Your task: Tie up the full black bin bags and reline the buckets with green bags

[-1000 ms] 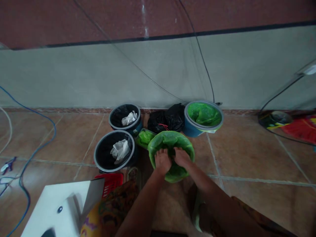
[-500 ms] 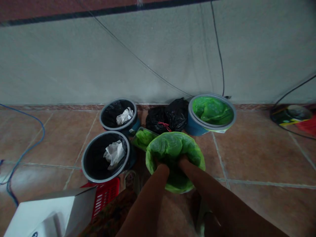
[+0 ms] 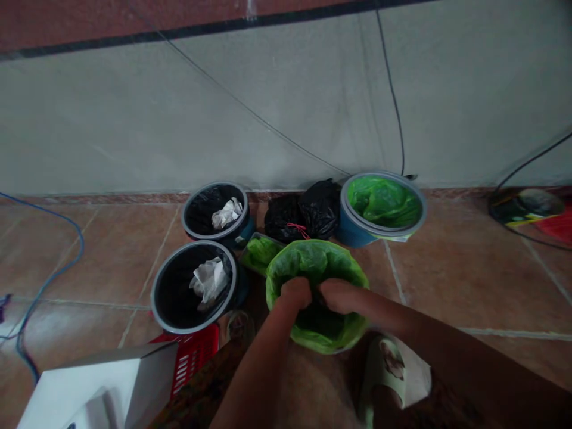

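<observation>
Green liner (image 3: 313,255) in front of you, your left hand (image 3: 297,292) and right hand (image 3: 338,295) inside its mouth, both curled, whether pinching it cannot be told, black bags (image 3: 320,211) beyond.

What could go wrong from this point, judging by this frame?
Both the left hand and the right hand are inside the mouth of the green liner; its thin film might tear or its edge slip if pulled hard.

The right sandal is close to the liner's near edge, so a step could bump it.

The left foot is close to the front black-lined bin; a knock might spill the crumpled white paper.
</observation>
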Available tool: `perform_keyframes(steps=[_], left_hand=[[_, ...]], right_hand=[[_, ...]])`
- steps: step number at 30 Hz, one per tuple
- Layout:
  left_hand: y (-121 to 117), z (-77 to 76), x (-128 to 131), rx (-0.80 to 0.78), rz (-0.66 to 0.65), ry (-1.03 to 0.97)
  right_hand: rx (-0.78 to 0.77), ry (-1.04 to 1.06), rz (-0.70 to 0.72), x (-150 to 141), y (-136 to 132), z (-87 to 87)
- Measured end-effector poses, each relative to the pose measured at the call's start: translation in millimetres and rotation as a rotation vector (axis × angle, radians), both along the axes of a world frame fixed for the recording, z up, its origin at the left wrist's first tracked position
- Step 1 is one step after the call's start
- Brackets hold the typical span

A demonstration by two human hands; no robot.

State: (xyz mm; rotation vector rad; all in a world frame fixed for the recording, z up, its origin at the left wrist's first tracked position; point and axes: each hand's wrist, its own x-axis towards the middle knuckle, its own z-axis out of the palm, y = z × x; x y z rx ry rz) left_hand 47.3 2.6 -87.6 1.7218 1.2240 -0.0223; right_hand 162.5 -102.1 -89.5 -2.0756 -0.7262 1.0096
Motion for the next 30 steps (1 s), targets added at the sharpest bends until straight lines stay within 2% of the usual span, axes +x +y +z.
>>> perform_keyframes(steps=[3,5,6,8,11,13,15,19,20,22,25,27,30], left_hand=[[11,37.6,4,0.275,-0.214,-0.052],[14,54.7,9,0.437,-0.241,-0.083],[13,58.4,10,0.492,-0.261,-0.076],[7,56.0,9,0.494,-0.343,-0.002],[-4,40.0,-3,0.289,-0.455,0.164],[-8,32.9,-11,0.228,-0.435,0.189],[-7,34.9,-14,0.251,-0.412,0.158],[-7,63.4,-11,0.289,-0.511,0.115],[-10,72.8,-12,0.28,-0.573,0.117],[-18,90.5,-17,0.272,-0.788,0.145],[-32,106.8,-32,0.333,-1.165,0.247],[-38,106.5,-46,0.4,-1.288,0.301],[-37,91.8,-65,0.466,-1.308,0.296]], right_hand=[[-0.013,-0.289,0.461,12,4,33.3],[0.036,-0.509,0.588,17,4,48.8],[0.032,-0.59,0.621,19,3,51.9],[-0.06,-0.672,0.686,19,-1,49.1],[-0.295,-0.633,0.815,15,-10,35.8],[-0.352,-0.587,0.852,12,-13,32.9],[-0.273,-0.572,0.835,11,-11,39.4],[-0.07,-0.585,0.825,9,-12,67.9],[-0.048,-0.577,0.856,8,-17,74.1],[0.001,-0.544,0.951,6,-31,81.8],[0.135,-0.504,1.053,4,-59,78.5],[0.199,-0.53,1.073,6,-75,68.3],[0.207,-0.637,1.1,14,-89,48.9]])
